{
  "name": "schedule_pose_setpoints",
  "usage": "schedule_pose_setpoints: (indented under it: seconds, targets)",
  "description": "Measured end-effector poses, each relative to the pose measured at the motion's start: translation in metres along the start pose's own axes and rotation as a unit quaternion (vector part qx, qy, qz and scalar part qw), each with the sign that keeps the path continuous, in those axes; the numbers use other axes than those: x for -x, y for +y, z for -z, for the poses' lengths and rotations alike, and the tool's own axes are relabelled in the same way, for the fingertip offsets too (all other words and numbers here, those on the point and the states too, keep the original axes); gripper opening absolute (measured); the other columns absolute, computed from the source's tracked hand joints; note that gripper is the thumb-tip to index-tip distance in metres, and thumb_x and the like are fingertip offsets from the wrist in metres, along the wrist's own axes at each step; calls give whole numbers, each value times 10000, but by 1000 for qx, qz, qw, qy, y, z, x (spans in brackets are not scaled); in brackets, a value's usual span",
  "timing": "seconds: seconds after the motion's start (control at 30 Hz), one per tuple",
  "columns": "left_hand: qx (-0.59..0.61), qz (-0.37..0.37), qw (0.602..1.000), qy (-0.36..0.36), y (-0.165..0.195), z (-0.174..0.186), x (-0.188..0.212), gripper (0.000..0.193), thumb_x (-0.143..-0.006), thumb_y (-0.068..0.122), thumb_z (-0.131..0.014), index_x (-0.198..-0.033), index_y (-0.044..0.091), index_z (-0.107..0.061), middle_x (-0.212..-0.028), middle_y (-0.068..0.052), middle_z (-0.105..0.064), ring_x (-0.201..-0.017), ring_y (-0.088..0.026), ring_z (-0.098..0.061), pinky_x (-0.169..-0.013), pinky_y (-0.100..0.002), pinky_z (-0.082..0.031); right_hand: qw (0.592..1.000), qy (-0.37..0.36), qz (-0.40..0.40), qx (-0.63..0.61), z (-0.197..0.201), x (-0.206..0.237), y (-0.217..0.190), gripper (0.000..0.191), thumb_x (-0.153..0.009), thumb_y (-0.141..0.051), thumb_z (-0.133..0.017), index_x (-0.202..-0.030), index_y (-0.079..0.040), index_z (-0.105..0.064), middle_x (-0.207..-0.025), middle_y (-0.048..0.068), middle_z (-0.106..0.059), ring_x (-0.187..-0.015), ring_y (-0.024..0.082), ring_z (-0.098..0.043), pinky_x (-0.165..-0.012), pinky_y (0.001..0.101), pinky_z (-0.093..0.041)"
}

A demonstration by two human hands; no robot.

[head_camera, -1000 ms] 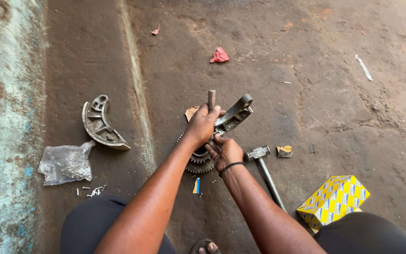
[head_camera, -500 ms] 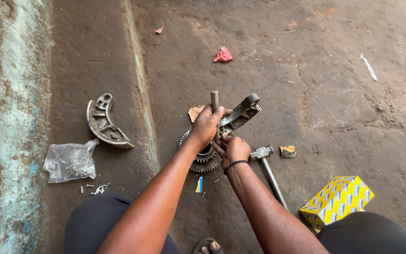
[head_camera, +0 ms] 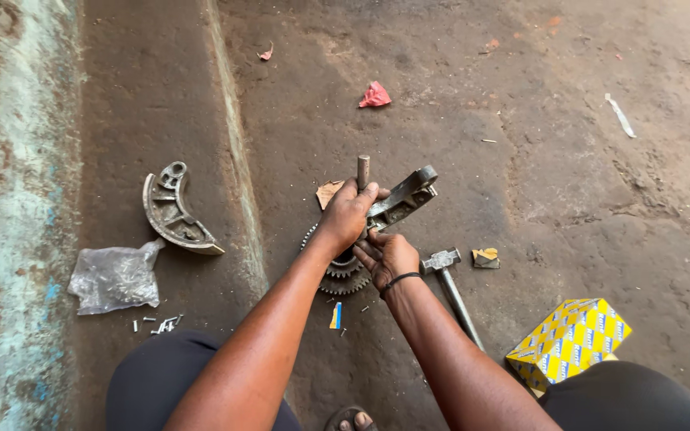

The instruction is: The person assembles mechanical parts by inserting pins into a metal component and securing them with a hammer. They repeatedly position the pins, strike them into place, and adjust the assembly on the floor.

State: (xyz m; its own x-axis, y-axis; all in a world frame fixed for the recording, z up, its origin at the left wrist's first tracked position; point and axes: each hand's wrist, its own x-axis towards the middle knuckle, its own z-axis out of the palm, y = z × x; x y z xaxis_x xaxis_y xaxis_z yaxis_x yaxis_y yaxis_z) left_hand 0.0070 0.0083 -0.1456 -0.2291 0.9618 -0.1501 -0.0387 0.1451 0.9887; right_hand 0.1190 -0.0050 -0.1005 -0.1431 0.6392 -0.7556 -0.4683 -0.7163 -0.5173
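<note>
- Head view, centre of the frame: we see a toothed gear assembly (head_camera: 343, 271) resting on the dirt floor (head_camera: 569, 183), with a metal rod (head_camera: 363, 171) standing up from it.
- A grey metal bracket (head_camera: 402, 199) angles up and to the right from the rod.
- Left hand (head_camera: 349, 214): closed around the rod and the near end of the bracket.
- Right hand (head_camera: 389, 257): just below the left, fingers curled against the underside of the bracket; we cannot tell how firm the grip is.
- Handling: we judge the steel parts heavy, rigid and possibly greasy. Hold the rod shaft or the bracket arm, clear of the teeth.
- Lower right: a hammer (head_camera: 450, 283) lies beside the right wrist, and a yellow box (head_camera: 569, 342) sits further out.
- Left: a curved metal piece (head_camera: 171, 209), a plastic bag (head_camera: 115, 277) and scattered small pins (head_camera: 157, 323).
</note>
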Motion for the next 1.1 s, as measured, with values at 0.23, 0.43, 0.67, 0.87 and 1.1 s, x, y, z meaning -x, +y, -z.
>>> schedule_pose_setpoints:
  seconds: [0.23, 0.43, 0.67, 0.87, 1.1]
  targets:
    - [76, 7, 997, -8, 0, 6, 0, 336, -1047, 280, -504, -1118, 0, -677, -1009, -89, -716, -925, -144, -652, -851, -319, -524, 999, -1, 37, 17, -5, 3, 5, 161, -909, 15, -537, -1053, 49, -602, -982, 133, -673, -805, 283, -709, -703, 409, -620]
    - [111, 5, 994, -21, -4, 5, 1, 341, -1050, 280, -498, -1103, -6, -676, -1003, -95, -720, -903, -151, -676, -835, -326, -556, 994, 25, 103, 20, -7, 5, 13, 165, -905, 30, -548, -1067, 50, -572, -980, 144, -683, -785, 252, -701, -622, 388, -630]
    - [54, -6, 998, -9, 0, -1, 3, 355, -1052, 292, -510, -1131, -4, -690, -1016, -95, -719, -918, -152, -661, -842, -324, -540, 994, 0, 100, 45, 0, 0, 4, 270, -887, 37, -522, -1155, 7, -537, -1008, 141, -658, -795, 258, -707, -606, 384, -634]
    - [-24, -34, 999, 5, 3, -3, 5, 380, -1032, 346, -539, -1162, 29, -704, -975, -54, -734, -902, -131, -665, -815, -305, -528, 996, -16, 59, 72, 14, -11, -14, 249, -969, -132, -525, -1133, 49, -572, -1014, 172, -658, -777, 265, -688, -579, 374, -620]
    - [13, -40, 999, 17, -4, -10, 3, 248, -1004, 280, -711, -1130, 68, -743, -833, -16, -625, -752, -106, -530, -660, -290, -443, 973, -65, 156, 154, 25, -22, -26, 191, -962, -110, -623, -1104, 16, -646, -932, 101, -687, -694, 213, -690, -557, 346, -607]
